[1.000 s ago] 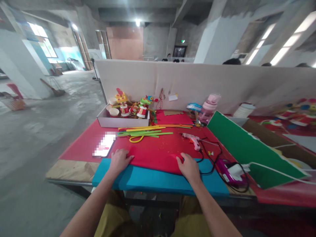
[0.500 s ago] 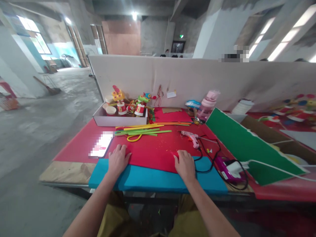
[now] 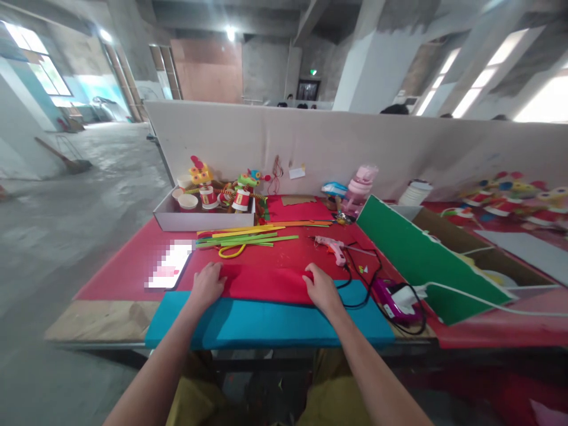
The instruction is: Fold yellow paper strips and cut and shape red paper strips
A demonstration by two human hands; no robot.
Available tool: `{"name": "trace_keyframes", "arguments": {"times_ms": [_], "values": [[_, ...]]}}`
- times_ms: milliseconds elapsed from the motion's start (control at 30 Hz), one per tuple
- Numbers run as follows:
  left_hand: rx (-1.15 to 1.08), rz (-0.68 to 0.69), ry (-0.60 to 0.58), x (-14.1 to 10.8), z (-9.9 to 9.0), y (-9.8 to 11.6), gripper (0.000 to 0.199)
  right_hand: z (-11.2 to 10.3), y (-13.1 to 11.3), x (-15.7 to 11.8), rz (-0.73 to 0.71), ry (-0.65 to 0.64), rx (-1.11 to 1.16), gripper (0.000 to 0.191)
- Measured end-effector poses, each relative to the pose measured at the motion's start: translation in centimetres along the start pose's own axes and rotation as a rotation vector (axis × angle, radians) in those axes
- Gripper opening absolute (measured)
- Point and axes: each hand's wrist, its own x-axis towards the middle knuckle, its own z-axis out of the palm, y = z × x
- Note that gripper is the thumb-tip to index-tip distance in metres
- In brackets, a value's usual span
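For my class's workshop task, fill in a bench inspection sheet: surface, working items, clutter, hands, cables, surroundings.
Surface: red covering; blue sheet along the near edge; brown board exposed at the near left.
Job's things: red sheet between the hands, overlapping the blue sheet.
Clutter: phone at left; loose yellow and green strips; pink glue gun to their right; white box holding toy figures.
Hands: left hand and right hand at opposite ends of the red sheet; grip unclear.
Cables: looping black cable; white cable across the green panel.
Surroundings: pale partition behind; concrete floor at left.
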Motion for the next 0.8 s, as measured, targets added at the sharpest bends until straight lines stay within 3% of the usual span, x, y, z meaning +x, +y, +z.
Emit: {"name": "trace_keyframes", "arguments": {"times_ms": [167,233,300,367,400,500,567,667,800], "values": [[-0.081,-0.048,0.137,0.7,0.6,1.6,0.035,-0.1,0.1,3.1,0.011,0.12,0.024,0.015],[-0.045,-0.073,0.188,0.5,0.4,2.5,0.04,0.5,0.1,3.9,0.06,0.112,-0.012,0.017],[0.021,-0.084,0.333,-0.1,0.0,3.6,0.044,1.2,0.1,4.1,0.08,0.08,-0.04,0.018],[0.063,0.009,0.524,-0.8,-0.5,5.0,0.045,1.8,0.2,3.8,0.056,0.068,-0.054,0.021],[0.06,0.122,0.566,-1.1,-0.7,5.8,0.044,2.0,0.2,3.6,0.041,0.07,-0.058,0.022],[0.043,0.533,0.46,-1.6,-0.3,8.0,0.045,2.1,0.1,3.1,0.036,0.08,-0.065,0.031],[0.043,0.673,0.337,-1.5,1.0,8.9,0.049,1.8,0.0,3.0,0.046,0.078,-0.069,0.04],[0.05,0.686,0.173,-1.4,3.3,9.1,0.051,1.6,-0.1,3.0,0.074,0.072,-0.086,0.049],[0.044,0.601,0.113,-1.4,4.8,8.5,0.054,1.5,-0.2,3.1,0.11,0.08,-0.085,0.051]]}}
